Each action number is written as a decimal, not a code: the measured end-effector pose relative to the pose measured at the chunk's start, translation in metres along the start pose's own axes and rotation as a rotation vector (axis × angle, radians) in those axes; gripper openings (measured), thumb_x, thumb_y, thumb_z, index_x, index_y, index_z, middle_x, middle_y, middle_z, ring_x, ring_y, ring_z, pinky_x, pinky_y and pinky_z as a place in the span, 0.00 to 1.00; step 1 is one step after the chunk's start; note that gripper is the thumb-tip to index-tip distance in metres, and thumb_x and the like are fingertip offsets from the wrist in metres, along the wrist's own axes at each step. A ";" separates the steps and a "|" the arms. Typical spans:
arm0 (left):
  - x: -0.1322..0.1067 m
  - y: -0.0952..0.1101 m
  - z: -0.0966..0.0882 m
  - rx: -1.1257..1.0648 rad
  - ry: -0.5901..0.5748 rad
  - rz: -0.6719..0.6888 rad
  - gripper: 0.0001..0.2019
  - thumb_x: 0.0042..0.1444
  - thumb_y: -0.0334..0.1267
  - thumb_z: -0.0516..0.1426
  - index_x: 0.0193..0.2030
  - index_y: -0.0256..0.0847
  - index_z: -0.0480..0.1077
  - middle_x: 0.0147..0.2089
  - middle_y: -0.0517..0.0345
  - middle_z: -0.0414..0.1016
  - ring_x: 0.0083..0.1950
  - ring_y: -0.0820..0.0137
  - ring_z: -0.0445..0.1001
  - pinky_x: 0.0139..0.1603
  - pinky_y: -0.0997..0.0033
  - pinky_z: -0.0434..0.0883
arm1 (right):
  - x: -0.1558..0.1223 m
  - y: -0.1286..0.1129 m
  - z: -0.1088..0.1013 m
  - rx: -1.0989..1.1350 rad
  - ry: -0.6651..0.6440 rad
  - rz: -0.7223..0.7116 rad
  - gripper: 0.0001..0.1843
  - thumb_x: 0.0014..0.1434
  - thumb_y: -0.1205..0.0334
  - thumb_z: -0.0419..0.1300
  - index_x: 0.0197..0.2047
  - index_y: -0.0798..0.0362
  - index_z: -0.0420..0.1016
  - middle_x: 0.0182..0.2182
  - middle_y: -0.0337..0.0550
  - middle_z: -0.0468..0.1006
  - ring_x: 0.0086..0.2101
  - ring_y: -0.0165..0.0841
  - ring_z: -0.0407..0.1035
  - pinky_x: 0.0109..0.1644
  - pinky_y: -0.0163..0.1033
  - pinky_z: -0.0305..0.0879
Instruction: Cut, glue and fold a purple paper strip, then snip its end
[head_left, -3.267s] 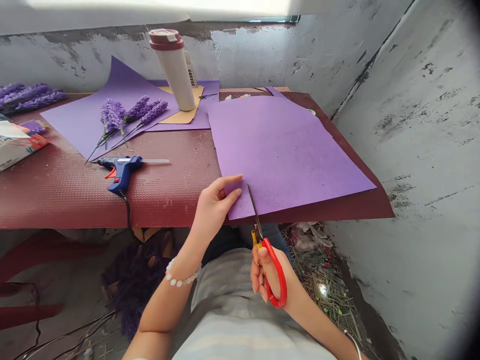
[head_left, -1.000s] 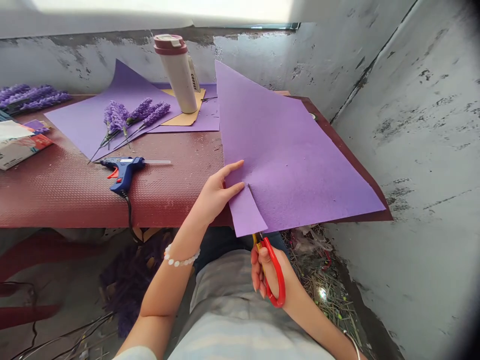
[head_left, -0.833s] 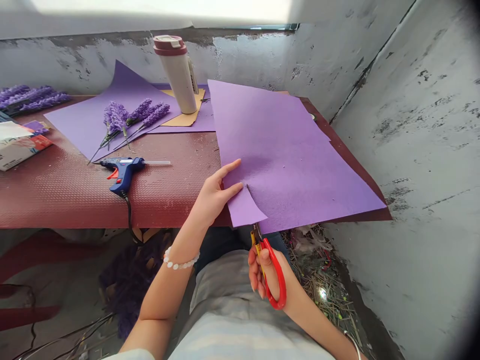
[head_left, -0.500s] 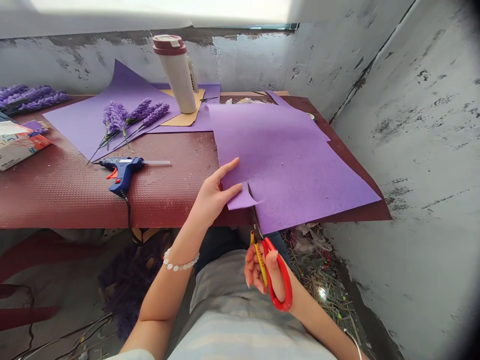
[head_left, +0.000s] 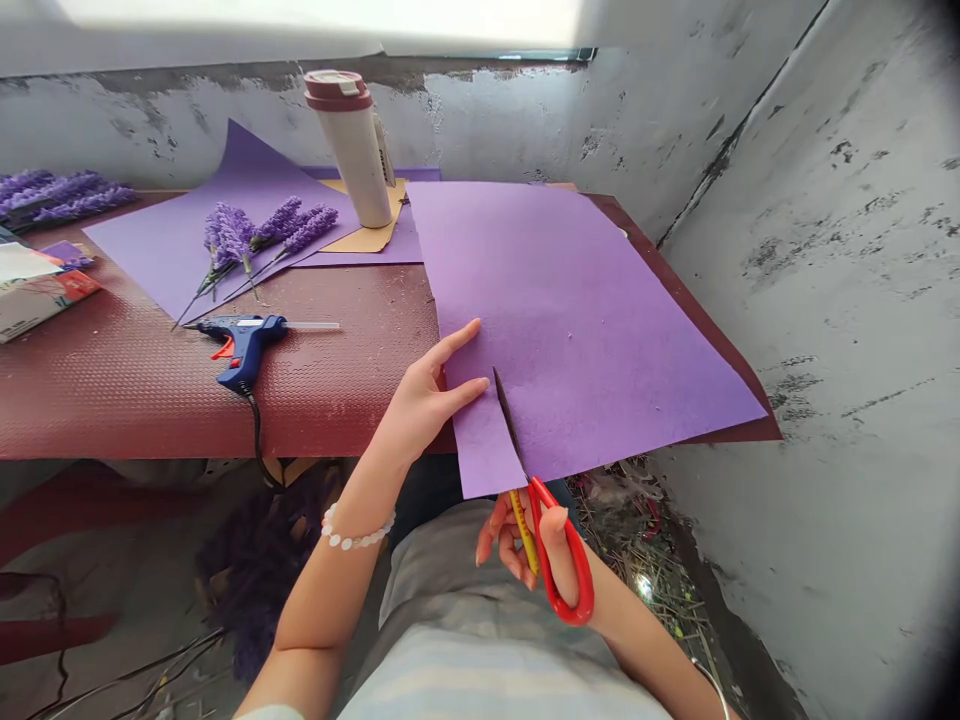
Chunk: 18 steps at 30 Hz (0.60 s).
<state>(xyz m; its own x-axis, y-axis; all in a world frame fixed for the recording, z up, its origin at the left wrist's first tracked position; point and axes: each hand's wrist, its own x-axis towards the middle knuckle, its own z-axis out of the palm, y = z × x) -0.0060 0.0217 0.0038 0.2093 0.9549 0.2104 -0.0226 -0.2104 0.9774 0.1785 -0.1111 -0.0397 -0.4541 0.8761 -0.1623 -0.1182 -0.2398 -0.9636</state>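
A large purple craft sheet (head_left: 577, 340) lies over the front right of the table, its front edge hanging past the table edge. My left hand (head_left: 431, 395) grips the sheet's left part, with the fingers on top beside a cut slit. My right hand (head_left: 536, 545) is below the front edge, its fingers through the handles of red-handled scissors (head_left: 562, 560). Their dark blade (head_left: 508, 420) runs up along the slit, and the lower part of the blades is hidden under the sheet.
A blue glue gun (head_left: 244, 350) lies on the dark red table (head_left: 225, 420), left of the sheet. Behind it are purple flower sprigs (head_left: 240, 235) on another purple sheet (head_left: 165, 270), plus a white flask (head_left: 349, 140). A concrete wall (head_left: 825, 300) closes the right side.
The sheet has dropped from its raised tilt and lies flatter on the table. The curled flap beside the slit has flattened, and the scissors and my right hand have shifted slightly right.
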 end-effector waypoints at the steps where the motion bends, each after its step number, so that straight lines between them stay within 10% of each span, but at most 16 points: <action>1: -0.002 0.002 0.000 -0.001 -0.008 0.001 0.34 0.56 0.37 0.68 0.70 0.46 0.69 0.74 0.54 0.68 0.77 0.54 0.63 0.79 0.50 0.58 | -0.001 -0.002 0.000 -0.021 -0.007 0.002 0.46 0.57 0.15 0.39 0.42 0.51 0.68 0.27 0.43 0.75 0.23 0.28 0.58 0.25 0.35 0.56; 12: -0.012 0.005 0.003 0.051 -0.022 0.014 0.34 0.58 0.38 0.67 0.72 0.48 0.67 0.76 0.55 0.66 0.78 0.57 0.61 0.80 0.53 0.56 | -0.003 -0.021 0.002 -0.112 -0.043 0.023 0.53 0.56 0.14 0.34 0.50 0.51 0.76 0.37 0.49 0.77 0.29 0.34 0.66 0.28 0.38 0.61; 18: -0.015 0.008 0.005 0.027 -0.043 -0.031 0.33 0.58 0.37 0.67 0.71 0.47 0.68 0.74 0.55 0.68 0.76 0.57 0.65 0.78 0.55 0.62 | 0.002 -0.001 0.000 -0.122 -0.015 0.026 0.59 0.50 0.11 0.30 0.42 0.53 0.81 0.25 0.43 0.72 0.22 0.29 0.60 0.25 0.37 0.60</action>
<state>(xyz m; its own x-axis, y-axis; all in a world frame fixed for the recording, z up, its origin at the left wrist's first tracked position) -0.0046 0.0041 0.0087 0.2516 0.9513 0.1784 0.0106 -0.1870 0.9823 0.1776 -0.1097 -0.0394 -0.4691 0.8635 -0.1853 0.0017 -0.2090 -0.9779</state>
